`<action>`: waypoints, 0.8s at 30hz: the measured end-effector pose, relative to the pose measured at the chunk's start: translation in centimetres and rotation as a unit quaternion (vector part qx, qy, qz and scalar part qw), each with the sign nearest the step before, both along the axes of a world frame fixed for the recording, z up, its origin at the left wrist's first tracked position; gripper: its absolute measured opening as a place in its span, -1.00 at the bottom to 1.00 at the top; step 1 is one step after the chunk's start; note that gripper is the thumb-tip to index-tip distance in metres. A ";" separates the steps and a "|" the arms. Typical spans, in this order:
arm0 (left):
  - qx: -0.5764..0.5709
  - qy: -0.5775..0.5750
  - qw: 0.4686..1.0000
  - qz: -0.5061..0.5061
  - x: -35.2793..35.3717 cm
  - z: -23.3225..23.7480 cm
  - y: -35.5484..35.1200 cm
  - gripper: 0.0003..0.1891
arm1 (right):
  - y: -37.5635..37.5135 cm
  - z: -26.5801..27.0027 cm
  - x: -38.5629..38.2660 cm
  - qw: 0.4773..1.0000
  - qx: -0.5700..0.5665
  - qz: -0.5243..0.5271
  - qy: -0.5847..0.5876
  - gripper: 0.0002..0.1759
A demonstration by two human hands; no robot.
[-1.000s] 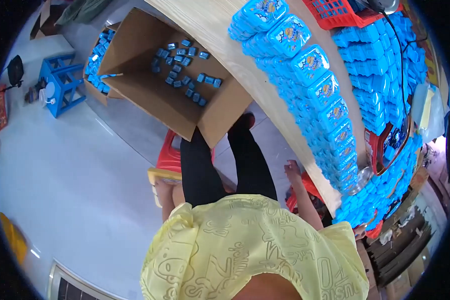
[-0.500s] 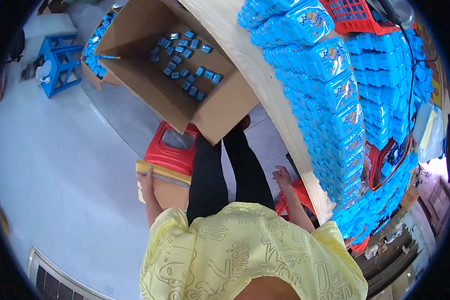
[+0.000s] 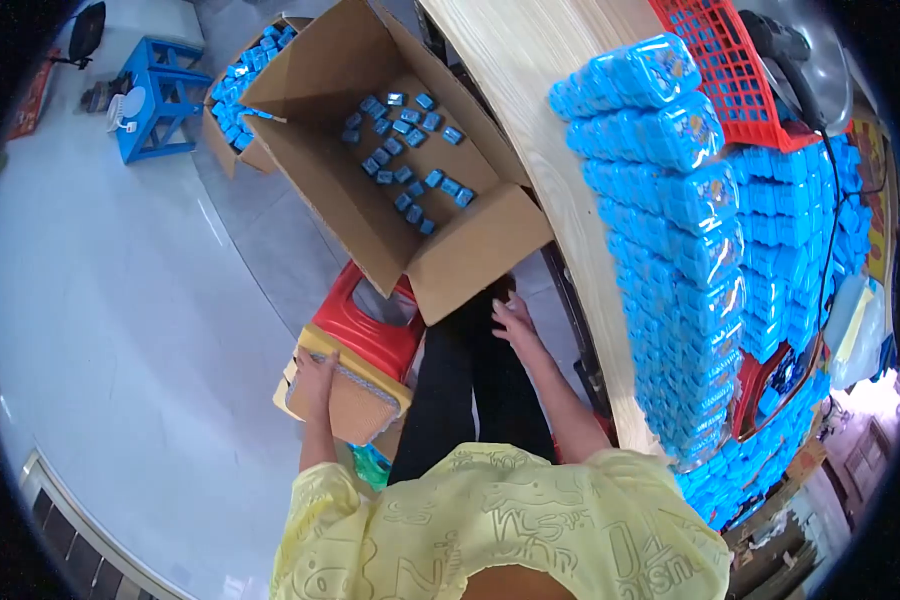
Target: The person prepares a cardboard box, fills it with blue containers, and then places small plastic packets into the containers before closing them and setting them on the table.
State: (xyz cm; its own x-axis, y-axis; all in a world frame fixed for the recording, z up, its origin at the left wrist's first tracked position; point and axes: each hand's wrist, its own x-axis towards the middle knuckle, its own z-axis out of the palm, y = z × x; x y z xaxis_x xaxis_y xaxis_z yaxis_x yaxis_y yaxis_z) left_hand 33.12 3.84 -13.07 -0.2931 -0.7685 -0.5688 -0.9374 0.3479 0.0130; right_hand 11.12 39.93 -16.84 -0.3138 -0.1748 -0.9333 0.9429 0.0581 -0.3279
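My left hand [image 3: 316, 372] lies on the edge of a yellow-rimmed tan pad [image 3: 355, 398] beside a red plastic stool [image 3: 378, 330]; its fingers curl over the rim. My right hand [image 3: 511, 318] is in the air above my dark-trousered legs, fingers apart and nothing in it, just below the flap of a large open cardboard box [image 3: 480, 255]. Inside that box, several small blue packets [image 3: 413, 137] lie scattered on the bottom.
A wooden table [image 3: 530, 110] on the right bears long rows of blue plastic cases [image 3: 670, 210] and a red basket [image 3: 720, 80]. At the upper left are a smaller box of blue packets [image 3: 238, 85] and a blue stool [image 3: 155, 95].
My right hand has moved forward and inward from beside the table toward the box. The pad under my left hand is tilted and shows more of its tan face. The view has shifted.
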 end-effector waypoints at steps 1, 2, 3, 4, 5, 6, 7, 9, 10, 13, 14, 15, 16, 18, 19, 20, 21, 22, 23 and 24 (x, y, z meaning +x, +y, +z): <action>-0.002 -0.001 1.000 -0.020 0.0 0.0 0.4 -0.05 | -1.7 -1.4 -0.7 1.000 -0.001 0.001 0.001 -0.14; -0.004 -0.003 0.999 -0.040 0.1 -0.1 0.8 -0.05 | -3.1 -3.0 -1.1 0.999 0.009 -0.033 0.006 -0.25; -0.004 -0.003 0.998 -0.061 -0.1 -0.3 1.4 -0.04 | -4.1 -4.4 -1.6 0.997 0.020 -0.067 0.012 -0.36; -0.003 0.002 0.998 -0.063 -0.4 -0.8 2.0 -0.04 | -5.1 -5.1 -2.4 0.997 0.020 -0.069 0.016 -0.36; -0.003 0.021 0.996 -0.091 -0.9 -1.4 2.5 -0.02 | -6.1 -5.8 -3.2 0.996 -0.010 -0.078 0.032 -0.42; -0.001 0.037 0.992 -0.119 -1.0 -1.8 3.1 0.01 | -6.8 -6.3 -3.6 0.995 -0.039 -0.085 0.044 -0.48; 0.002 0.049 0.989 -0.143 -1.0 -1.6 4.2 0.04 | -7.0 -6.6 -3.6 0.992 -0.066 -0.090 0.051 -0.54; -0.006 0.051 0.985 -0.162 -2.4 -1.0 6.6 0.04 | -7.2 -7.1 -4.0 0.994 -0.070 -0.072 0.045 -0.59; -0.021 0.063 0.980 -0.187 -3.9 -0.6 7.1 0.05 | -7.7 -7.2 -4.7 0.994 -0.081 -0.058 0.051 -0.63; -0.024 0.058 0.967 -0.245 -7.2 0.2 7.1 0.06 | -8.3 -6.3 -5.1 0.993 -0.097 -0.040 0.050 -0.67; -0.022 0.056 0.960 -0.274 -7.5 0.5 7.2 0.06 | -8.1 -5.9 -5.2 0.994 -0.096 -0.035 0.044 -0.67; -0.023 0.056 0.960 -0.274 -7.3 0.6 7.3 0.06 | -7.8 -5.4 -5.3 0.994 -0.094 -0.029 0.037 -0.67; -0.019 0.049 0.961 -0.271 -7.0 0.5 7.1 0.06 | -7.7 -5.0 -5.5 0.994 -0.095 -0.029 0.040 -0.67; -0.009 0.038 0.962 -0.271 -7.3 0.1 6.3 0.07 | -7.9 -2.0 -6.8 0.994 -0.092 0.000 0.055 -0.61; -0.005 0.040 0.960 -0.277 -8.0 0.6 5.6 0.07 | -7.4 -1.1 -6.9 0.994 -0.088 0.011 0.059 -0.58; 0.037 0.053 0.966 -0.250 -8.9 1.8 4.7 0.04 | -6.3 -0.8 -6.7 0.995 -0.084 0.004 0.058 -0.58; 0.079 0.063 0.970 -0.222 -9.8 3.0 3.6 0.01 | -5.1 -0.5 -6.3 0.995 -0.060 0.026 0.080 -0.56; 0.120 0.070 0.971 -0.193 -10.1 4.0 2.4 -0.02 | -4.0 -0.1 -5.5 0.993 -0.036 0.047 0.098 -0.53; 0.121 0.069 0.970 -0.201 -9.8 2.7 1.1 -0.02 | -3.1 0.1 -5.2 0.990 -0.014 0.068 0.121 -0.50; 0.122 0.087 0.973 -0.175 -8.8 -0.2 -0.4 -0.02 | -1.9 -0.9 -4.2 0.991 -0.014 0.058 0.121 -0.50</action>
State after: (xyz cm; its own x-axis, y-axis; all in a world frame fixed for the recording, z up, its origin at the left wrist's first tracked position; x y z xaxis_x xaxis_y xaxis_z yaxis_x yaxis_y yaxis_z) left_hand 24.34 3.42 -13.31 -0.6204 -0.4519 -0.6410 -0.7382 0.6124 0.2828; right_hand 6.93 37.98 -17.71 -0.5035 -0.2471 -0.8279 0.8243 0.1497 -0.5459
